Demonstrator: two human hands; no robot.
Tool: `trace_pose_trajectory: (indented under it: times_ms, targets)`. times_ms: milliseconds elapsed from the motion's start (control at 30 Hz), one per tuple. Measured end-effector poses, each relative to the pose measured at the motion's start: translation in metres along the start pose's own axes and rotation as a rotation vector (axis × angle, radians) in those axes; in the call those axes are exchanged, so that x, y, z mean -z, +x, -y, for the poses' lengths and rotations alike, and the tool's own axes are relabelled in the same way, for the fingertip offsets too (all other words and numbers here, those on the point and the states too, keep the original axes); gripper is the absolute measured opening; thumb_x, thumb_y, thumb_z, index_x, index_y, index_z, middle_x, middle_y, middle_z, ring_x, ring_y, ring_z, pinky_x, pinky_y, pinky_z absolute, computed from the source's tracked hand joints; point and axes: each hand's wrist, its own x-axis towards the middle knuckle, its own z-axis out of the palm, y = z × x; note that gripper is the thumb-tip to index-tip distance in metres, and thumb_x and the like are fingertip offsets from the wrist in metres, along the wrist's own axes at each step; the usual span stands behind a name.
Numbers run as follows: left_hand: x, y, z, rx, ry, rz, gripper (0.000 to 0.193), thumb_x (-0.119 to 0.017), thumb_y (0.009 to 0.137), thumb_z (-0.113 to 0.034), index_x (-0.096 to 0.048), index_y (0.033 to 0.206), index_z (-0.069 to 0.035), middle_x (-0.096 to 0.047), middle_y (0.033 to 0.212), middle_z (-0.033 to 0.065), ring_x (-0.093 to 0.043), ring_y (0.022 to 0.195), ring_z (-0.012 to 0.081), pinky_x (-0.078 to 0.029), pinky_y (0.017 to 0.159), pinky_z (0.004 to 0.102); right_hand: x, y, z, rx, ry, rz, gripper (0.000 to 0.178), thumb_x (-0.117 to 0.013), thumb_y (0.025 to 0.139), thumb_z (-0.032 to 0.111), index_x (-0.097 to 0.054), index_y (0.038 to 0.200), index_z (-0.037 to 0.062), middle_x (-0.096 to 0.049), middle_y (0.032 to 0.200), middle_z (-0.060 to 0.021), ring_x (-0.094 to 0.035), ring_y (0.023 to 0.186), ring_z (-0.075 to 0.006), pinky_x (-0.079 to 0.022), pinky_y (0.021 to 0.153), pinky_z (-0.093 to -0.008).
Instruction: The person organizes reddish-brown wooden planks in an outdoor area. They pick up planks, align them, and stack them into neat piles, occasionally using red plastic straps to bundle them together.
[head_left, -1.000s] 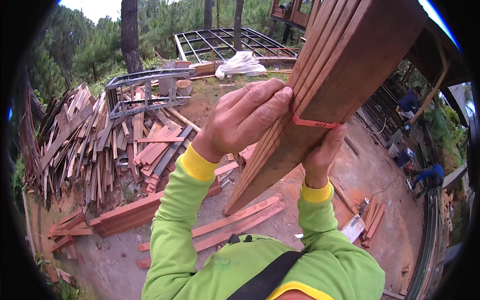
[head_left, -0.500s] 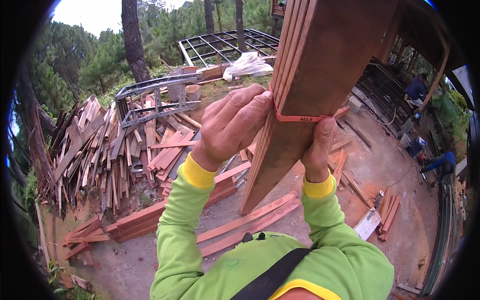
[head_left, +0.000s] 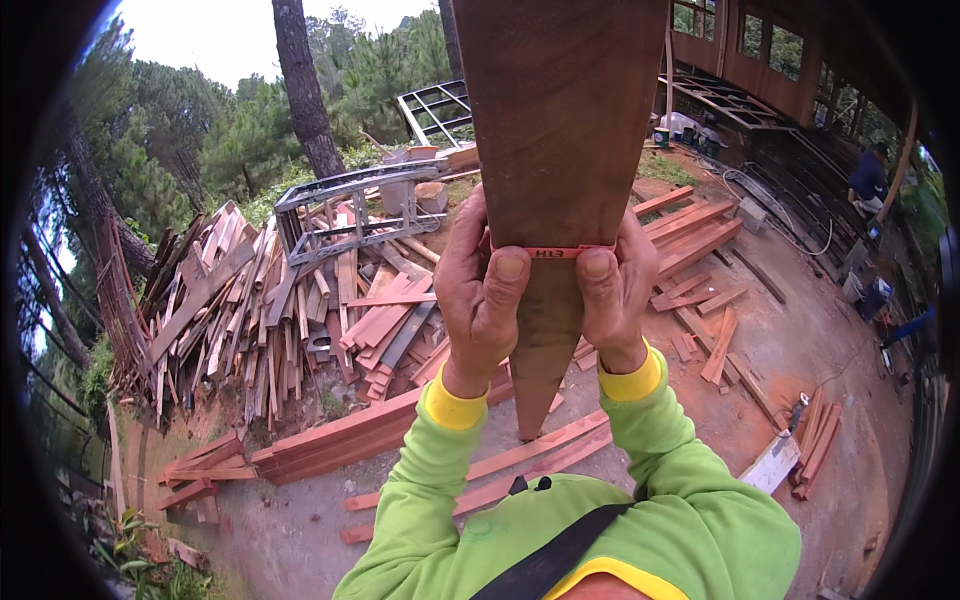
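Observation:
Upright in front of me stands a bundle of brown wooden boards [head_left: 560,120], its broad face toward me and its lower end narrowing down to the ground. A thin red band [head_left: 552,253] with dark marks runs across it. Wrapped round the bundle's left edge is my left hand [head_left: 482,290], its thumb pressed on the band's left end. My right hand [head_left: 618,285] grips the opposite edge, thumb on the band's right end. The fingers behind the boards are partly hidden.
Scrap timber [head_left: 250,310] is heaped at left, with a grey metal frame [head_left: 350,205] on top. Long reddish beams [head_left: 340,435] lie nearby. More planks [head_left: 690,235] lie at right. A person [head_left: 868,180] is at the far right beside a wooden building [head_left: 740,60].
The bundle has turned from showing its stacked edges to showing its broad face. My left hand has shifted from pinching the band at the left corner to clasping the side, thumb in front.

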Motion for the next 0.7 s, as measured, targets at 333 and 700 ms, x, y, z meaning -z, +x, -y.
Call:
trace_pose_trajectory:
  times_ms: [333, 700]
  targets:
    - [0.011, 0.017, 0.007, 0.027, 0.046, -0.046, 0.061, -0.055, 0.095, -0.048, -0.052, 0.124, 0.006, -0.057, 0.117, 0.0095, -0.052, 0.105, 0.0139, -0.041, 0.092, 0.0269, -0.012, 0.015, -0.031, 0.029, 0.057, -0.066, 0.071, -0.067, 0.089, 0.039, -0.041, 0.128, -0.0129, -0.056, 0.114, -0.0163, -0.054, 0.108, -0.0204, -0.043, 0.094, -0.0316]
    - [0.052, 0.008, 0.027, 0.017, 0.184, -0.1, 0.077, -0.072, 0.084, -0.031, -0.03, 0.14, 0.004, -0.045, 0.13, 0.0161, -0.044, 0.123, 0.0232, -0.036, 0.103, 0.0356, -0.049, 0.03, -0.056, 0.145, -0.385, -0.06, 0.059, -0.067, 0.089, 0.036, -0.048, 0.122, -0.0094, -0.061, 0.101, -0.0218, -0.063, 0.092, -0.0326, -0.049, 0.082, -0.0379]
